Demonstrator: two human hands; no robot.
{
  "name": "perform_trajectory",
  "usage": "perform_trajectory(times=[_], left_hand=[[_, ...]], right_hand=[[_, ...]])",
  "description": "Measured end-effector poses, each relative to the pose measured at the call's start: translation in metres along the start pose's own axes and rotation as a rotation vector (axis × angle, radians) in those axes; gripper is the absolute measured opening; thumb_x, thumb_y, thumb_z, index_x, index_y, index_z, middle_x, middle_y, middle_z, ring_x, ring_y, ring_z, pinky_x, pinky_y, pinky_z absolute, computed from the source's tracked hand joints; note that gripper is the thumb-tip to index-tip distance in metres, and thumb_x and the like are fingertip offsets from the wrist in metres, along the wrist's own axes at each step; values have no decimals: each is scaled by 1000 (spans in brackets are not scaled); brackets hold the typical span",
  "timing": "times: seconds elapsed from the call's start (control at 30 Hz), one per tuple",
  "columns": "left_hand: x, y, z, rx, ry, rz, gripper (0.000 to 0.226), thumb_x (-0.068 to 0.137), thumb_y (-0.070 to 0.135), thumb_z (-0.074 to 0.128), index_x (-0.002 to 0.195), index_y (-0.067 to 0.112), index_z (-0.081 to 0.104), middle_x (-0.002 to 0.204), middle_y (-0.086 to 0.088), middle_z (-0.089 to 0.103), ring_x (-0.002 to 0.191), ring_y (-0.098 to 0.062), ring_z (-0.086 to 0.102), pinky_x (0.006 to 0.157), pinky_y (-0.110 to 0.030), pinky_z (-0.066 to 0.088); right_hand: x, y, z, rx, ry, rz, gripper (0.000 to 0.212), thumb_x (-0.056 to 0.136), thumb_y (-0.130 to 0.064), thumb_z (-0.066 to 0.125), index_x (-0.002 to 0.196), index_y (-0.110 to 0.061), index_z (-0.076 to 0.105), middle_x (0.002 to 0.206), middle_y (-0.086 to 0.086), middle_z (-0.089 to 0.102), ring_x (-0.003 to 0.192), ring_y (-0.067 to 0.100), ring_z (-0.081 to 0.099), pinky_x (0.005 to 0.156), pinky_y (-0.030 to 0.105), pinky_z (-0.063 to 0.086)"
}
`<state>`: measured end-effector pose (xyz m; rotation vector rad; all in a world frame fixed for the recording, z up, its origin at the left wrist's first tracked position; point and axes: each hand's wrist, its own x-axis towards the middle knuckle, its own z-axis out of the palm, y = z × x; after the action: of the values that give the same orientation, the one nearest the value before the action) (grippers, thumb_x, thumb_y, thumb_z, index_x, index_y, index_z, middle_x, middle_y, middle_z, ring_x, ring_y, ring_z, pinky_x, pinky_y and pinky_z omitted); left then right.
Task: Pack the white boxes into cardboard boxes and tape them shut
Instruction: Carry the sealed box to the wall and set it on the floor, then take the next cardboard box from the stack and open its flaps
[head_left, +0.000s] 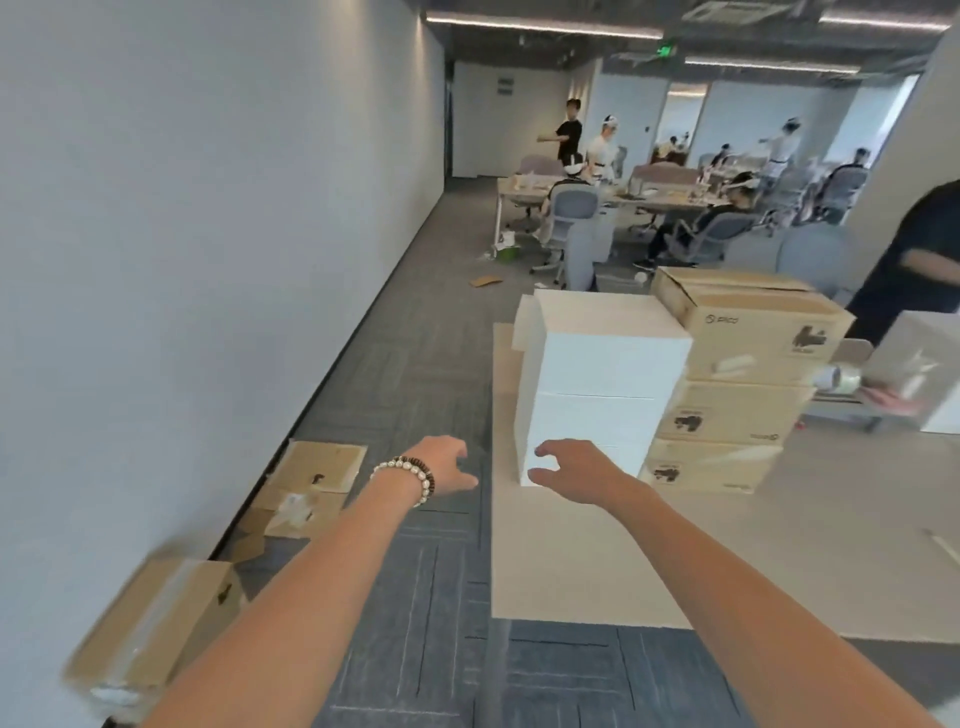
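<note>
A stack of three white boxes (597, 374) stands on the pale table (727, 561) near its left edge. Right beside it is a stack of three closed cardboard boxes (748, 364). My right hand (571, 470) reaches in front of the bottom white box, fingers loosely curved, holding nothing. My left hand (441, 465), with bead bracelets at the wrist, hovers over the carpet just left of the table edge, fingers spread and empty. A roll of clear tape (841, 376) lies behind the cardboard stack at the right.
A taped cardboard box (156, 629) sits on the floor at lower left, with flattened cardboard (311, 483) along the wall. A person in black (914, 260) stands at the table's far right. Seated people, desks and chairs (576, 208) fill the background.
</note>
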<state>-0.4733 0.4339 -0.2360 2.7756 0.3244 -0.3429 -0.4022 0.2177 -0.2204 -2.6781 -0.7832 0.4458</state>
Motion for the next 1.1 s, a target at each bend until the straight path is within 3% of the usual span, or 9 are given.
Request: perform_trajectory(times=[0.13, 0.33, 0.53, 0.73, 0.83, 0.97, 1.1], left_hand=[[44, 88, 1, 26, 4, 71, 53, 91, 44, 64, 133, 13, 55, 134, -8, 60, 121, -26, 56, 100, -35, 47], [110, 225, -2, -5, 35, 163, 55, 91, 42, 65, 138, 16, 51, 138, -5, 55, 124, -24, 53, 102, -37, 46], [160, 341, -16, -37, 80, 232, 57, 93, 41, 64, 141, 14, 49, 140, -7, 54, 124, -24, 54, 101, -36, 46], [206, 397, -31, -56, 133, 213, 59, 88, 44, 69, 137, 16, 55, 135, -7, 59, 121, -23, 58, 93, -33, 48], [228, 412, -40, -32, 156, 193, 51, 87, 41, 69, 129, 15, 59, 126, -6, 63, 114, -24, 61, 82, -30, 47], [259, 424, -52, 10, 194, 166, 44, 87, 39, 68, 122, 14, 61, 121, -4, 65, 106, -24, 62, 83, -34, 52], [291, 428, -67, 41, 206, 132, 38, 88, 41, 69, 117, 17, 61, 115, -3, 63, 102, -24, 62, 78, -32, 46]], right_hand=[[-9, 84, -42, 50, 52, 86, 50, 97, -42, 57, 141, -19, 51, 139, 1, 57, 131, 17, 47, 97, 26, 35], [-12, 207, -103, 111, 116, 184, 52, 97, -40, 57, 143, -18, 49, 148, 3, 49, 133, 21, 47, 104, 30, 35], [-5, 308, -168, 154, 201, 232, 49, 97, -39, 59, 140, -16, 52, 146, 5, 51, 130, 23, 48, 98, 29, 38], [-2, 380, -217, 213, 260, 287, 51, 97, -36, 61, 142, -15, 51, 150, 4, 46, 134, 24, 46, 99, 30, 36], [9, 409, -235, 197, 293, 303, 51, 96, -38, 61, 142, -17, 52, 150, 2, 48, 137, 21, 44, 105, 29, 34], [33, 438, -253, 221, 310, 324, 51, 96, -38, 62, 141, -16, 53, 144, 5, 54, 132, 23, 49, 101, 32, 38], [62, 466, -266, 180, 356, 374, 49, 94, -40, 62, 137, -16, 56, 136, 6, 60, 127, 26, 53, 100, 38, 47]])
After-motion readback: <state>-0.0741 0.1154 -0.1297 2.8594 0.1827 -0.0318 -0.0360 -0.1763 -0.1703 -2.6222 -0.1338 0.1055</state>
